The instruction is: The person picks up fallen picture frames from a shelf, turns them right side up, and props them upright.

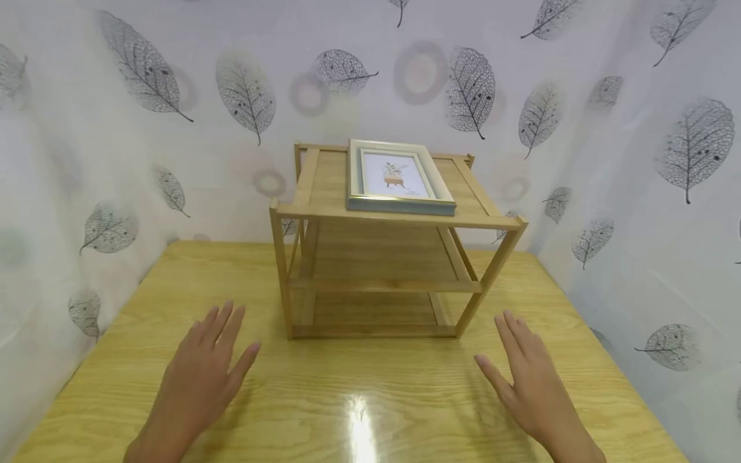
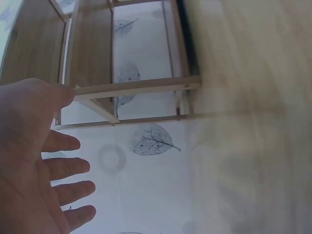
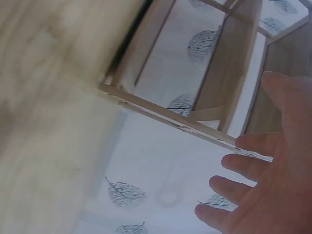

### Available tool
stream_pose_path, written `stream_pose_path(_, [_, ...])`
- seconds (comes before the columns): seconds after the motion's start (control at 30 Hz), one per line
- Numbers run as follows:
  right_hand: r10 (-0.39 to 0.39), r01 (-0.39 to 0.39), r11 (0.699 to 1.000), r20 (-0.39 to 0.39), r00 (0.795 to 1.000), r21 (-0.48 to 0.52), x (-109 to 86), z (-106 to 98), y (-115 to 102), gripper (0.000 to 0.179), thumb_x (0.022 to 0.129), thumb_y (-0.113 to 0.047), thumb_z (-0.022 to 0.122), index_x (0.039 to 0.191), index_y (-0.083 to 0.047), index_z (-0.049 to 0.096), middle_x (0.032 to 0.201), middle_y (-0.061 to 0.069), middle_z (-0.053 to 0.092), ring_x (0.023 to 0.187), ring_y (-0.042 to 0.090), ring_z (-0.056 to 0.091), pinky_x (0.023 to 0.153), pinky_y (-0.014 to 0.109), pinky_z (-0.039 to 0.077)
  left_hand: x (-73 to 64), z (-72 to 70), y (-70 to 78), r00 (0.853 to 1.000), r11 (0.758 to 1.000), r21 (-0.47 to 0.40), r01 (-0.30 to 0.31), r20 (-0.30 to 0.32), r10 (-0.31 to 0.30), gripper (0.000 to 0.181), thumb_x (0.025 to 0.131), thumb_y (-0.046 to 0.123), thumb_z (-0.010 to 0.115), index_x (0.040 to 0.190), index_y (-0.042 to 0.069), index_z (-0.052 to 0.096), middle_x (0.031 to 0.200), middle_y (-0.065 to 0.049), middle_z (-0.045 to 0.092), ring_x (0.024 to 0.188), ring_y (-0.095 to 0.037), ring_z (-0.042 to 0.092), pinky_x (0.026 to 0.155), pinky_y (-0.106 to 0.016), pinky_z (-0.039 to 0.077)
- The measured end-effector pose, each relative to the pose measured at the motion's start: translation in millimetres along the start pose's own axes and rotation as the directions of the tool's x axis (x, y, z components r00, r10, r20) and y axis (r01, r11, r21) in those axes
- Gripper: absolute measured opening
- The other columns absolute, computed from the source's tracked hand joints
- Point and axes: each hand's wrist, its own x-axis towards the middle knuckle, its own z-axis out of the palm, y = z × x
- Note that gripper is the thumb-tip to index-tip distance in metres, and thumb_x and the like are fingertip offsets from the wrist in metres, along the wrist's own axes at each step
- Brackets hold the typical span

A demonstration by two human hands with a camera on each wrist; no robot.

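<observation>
Around you, far, left and right, hangs a pale covering [image 1: 226, 170] printed with grey leaves [image 1: 471, 90]; your yellowish wood-grained tabletop [image 1: 289, 392] carries a bright near-side reflection [image 1: 360, 427].

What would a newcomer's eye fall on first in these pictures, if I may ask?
Probably the framed plant picture, lying face up on the top tier of a three-tier wooden rack. The rack itself stands out next, standing toward the back of the yellowish wooden table. Behind it, the pale backdrop is scattered with dark, skeletal leaf prints.
</observation>
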Motion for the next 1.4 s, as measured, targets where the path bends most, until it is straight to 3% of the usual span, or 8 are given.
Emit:
stream_pose_path(0.2, [-0.067,0.073,0.995,-0.086,0.994,0.061,19.1,-19,-3,0.072,0.086,-0.022,0.070,0.145,-0.002,0.033,0.148,0.019,0.032,0.132,0.041,0.033,0.105,0.055,0.029,13.1,-11.1,-1.9,1.000,0.998,-0.070,-0.005,-0.017,0.004,0.066,0.098,0.048,0.040,0.133,-0.007,0.048,0.130,-0.026,0.051,0.118,-0.042,0.049,0.094,-0.055,0.042])
stream_pose_path(0.43, [-0.048,0.062,0.990,-0.109,0.993,0.129,46.1,-46,-12,0.066,0.088,-0.022,0.068,0.145,-0.007,0.036,0.145,0.015,0.038,0.131,0.037,0.036,0.101,0.056,0.033,42.3,-30.9,-3.3,0.997,0.991,-0.130,0.019,-0.066,-0.027,0.060,0.094,0.042,0.050,0.139,0.001,0.045,0.132,-0.020,0.052,0.117,-0.038,0.051,0.089,-0.052,0.047])
stream_pose_path(0.67, [-0.120,0.157,0.978,-0.243,0.963,0.139,77.5,-67,-29,0.055,0.084,-0.008,0.070,0.134,-0.001,0.049,0.129,0.015,0.054,0.108,0.023,0.054,0.085,0.017,0.043,77.0,-51.9,-4.9,0.990,0.988,-0.155,-0.014,-0.142,-0.008,0.055,0.092,0.033,0.055,0.137,0.002,0.047,0.129,-0.019,0.054,0.115,-0.038,0.052,0.088,-0.051,0.046])
stream_pose_path(0.77, [-0.076,0.126,0.975,-0.254,0.964,0.185,87.9,-76,-36,0.047,0.086,-0.010,0.069,0.130,-0.002,0.053,0.122,0.013,0.058,0.097,0.013,0.057,0.078,0.008,0.043,93.2,-59.1,-3.6,0.983,0.983,-0.177,-0.043,-0.184,0.010,0.053,0.090,0.029,0.057,0.134,0.001,0.050,0.128,-0.019,0.055,0.114,-0.038,0.052,0.090,-0.051,0.045])
stream_pose_path(0.93, [0.019,0.057,0.960,-0.270,0.963,0.273,104.3,-88,-46,0.039,0.088,-0.016,0.067,0.125,-0.007,0.059,0.115,0.007,0.063,0.090,-0.003,0.058,0.072,0.007,0.046,121.2,-69.8,3.7,0.968,0.970,-0.217,-0.109,-0.246,0.054,0.048,0.089,0.023,0.061,0.130,0.000,0.054,0.127,-0.019,0.056,0.114,-0.038,0.053,0.095,-0.050,0.043])
stream_pose_path(1.07, [0.063,0.026,0.952,-0.279,0.958,0.305,118.3,-96,-55,0.035,0.089,-0.019,0.066,0.122,-0.006,0.062,0.104,0.006,0.066,0.083,-0.004,0.059,0.072,0.009,0.046,140.3,-77.8,13.7,0.963,0.961,-0.244,-0.129,-0.260,0.063,0.047,0.087,0.019,0.064,0.130,0.002,0.054,0.126,-0.017,0.057,0.113,-0.035,0.054,0.093,-0.049,0.045])
stream_pose_path(1.27, [0.124,-0.050,0.958,-0.251,0.960,0.282,140.1,-106,-66,0.037,0.090,-0.034,0.062,0.119,-0.012,0.065,0.097,0.008,0.068,0.074,0.000,0.058,0.066,0.015,0.045,165.6,-83.9,27.5,0.973,0.956,-0.273,-0.110,-0.224,0.048,0.044,0.091,0.019,0.062,0.131,0.004,0.054,0.121,-0.014,0.060,0.096,-0.025,0.059,0.073,-0.040,0.051])
stream_pose_path(1.4, [0.152,-0.092,0.957,-0.205,0.967,0.274,154.5,-108,-71,0.041,0.090,-0.042,0.060,0.119,-0.013,0.066,0.097,0.008,0.068,0.076,0.011,0.061,0.063,0.021,0.047,180.5,-84.3,35.6,0.988,0.949,-0.310,-0.051,-0.156,0.003,0.042,0.093,0.024,0.058,0.130,0.005,0.054,0.115,-0.011,0.062,0.086,-0.021,0.060,0.064,-0.035,0.048])
